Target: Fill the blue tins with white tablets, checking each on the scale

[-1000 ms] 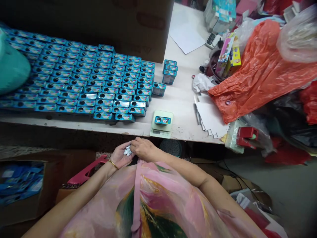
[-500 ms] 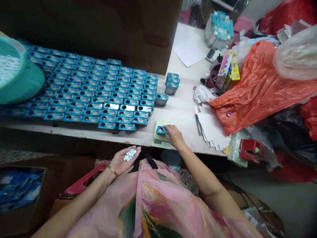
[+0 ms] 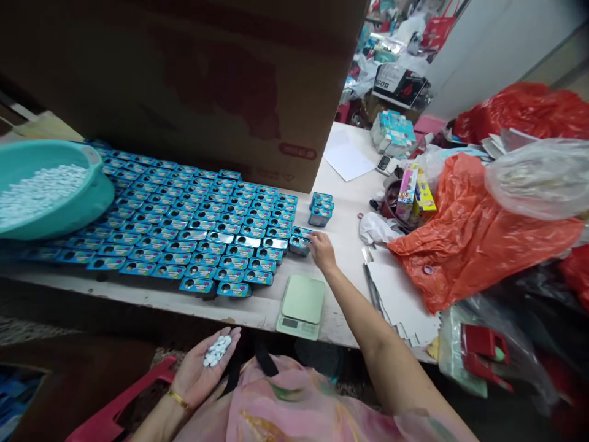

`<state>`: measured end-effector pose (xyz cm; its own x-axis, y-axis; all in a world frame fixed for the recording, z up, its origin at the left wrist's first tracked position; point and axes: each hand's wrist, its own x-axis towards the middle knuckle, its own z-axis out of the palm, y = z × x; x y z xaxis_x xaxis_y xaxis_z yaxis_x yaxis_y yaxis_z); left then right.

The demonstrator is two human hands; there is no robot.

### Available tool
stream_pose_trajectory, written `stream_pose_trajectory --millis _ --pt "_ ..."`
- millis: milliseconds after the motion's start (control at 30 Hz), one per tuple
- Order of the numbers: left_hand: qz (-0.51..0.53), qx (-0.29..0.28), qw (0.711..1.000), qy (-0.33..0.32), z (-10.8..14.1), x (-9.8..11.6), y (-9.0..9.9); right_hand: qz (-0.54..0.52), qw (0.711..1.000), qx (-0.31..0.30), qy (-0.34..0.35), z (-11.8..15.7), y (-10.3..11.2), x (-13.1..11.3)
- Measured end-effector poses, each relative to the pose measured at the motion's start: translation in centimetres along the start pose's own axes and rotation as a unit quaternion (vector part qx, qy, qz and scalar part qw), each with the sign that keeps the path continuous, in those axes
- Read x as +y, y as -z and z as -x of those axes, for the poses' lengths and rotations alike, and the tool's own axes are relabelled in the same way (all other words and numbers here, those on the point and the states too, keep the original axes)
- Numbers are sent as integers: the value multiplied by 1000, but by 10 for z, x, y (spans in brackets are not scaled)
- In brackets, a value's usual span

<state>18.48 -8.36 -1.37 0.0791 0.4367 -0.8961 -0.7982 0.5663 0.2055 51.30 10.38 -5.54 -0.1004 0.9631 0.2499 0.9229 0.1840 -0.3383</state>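
My left hand (image 3: 205, 362) is palm up below the table's front edge, cupping a small heap of white tablets (image 3: 217, 351). My right hand (image 3: 323, 252) reaches over the table, fingers closed at the right end of a small blue tin (image 3: 301, 232). Another blue tin (image 3: 299, 245) stands just in front of that one, against the right side of a large block of blue tins (image 3: 197, 242) in rows. Dark round openings show on many of their tops. Between my hands and the table edge lies a pale green digital scale (image 3: 302, 301) with a bare plate.
A teal basin (image 3: 99, 202) of white tablets stands at left, by a large cardboard box (image 3: 221, 92). A few tins (image 3: 321, 212) stand apart behind my right hand. At right are white cardboard sheets (image 3: 400, 294), an orange plastic bag (image 3: 442, 239) and a red dispenser (image 3: 483, 353).
My right hand has carried the tin from the scale forward to beside the lone tin right of the block. The view has tilted up; my left hand still holds the tablets.
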Motion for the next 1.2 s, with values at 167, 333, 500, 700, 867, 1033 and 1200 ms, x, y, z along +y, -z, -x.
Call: stream_pose_trajectory --millis 167,333,500,700,867,1033,1200 --pt "28 30 999 -25 5 -6 16 113 990 -13 -78 -64 7 29" --pt "50 40 998 -14 10 -11 13 187 980 -63 -30 -75 17 41" --pt "23 5 1000 10 6 -11 -8 175 984 -34 11 16 71 50" --pt "-47 -76 993 73 -6 -23 -44 92 980 -100 148 120 82 -22" --pt "-81 -129 984 96 -3 -34 -63 52 981 -124 138 139 55 -75" --pt "-91 -162 979 87 -3 -39 -56 -58 979 -117 157 150 63 -131" --pt "-102 -166 977 81 -1 -39 -32 -119 953 -216 173 162 53 -179"
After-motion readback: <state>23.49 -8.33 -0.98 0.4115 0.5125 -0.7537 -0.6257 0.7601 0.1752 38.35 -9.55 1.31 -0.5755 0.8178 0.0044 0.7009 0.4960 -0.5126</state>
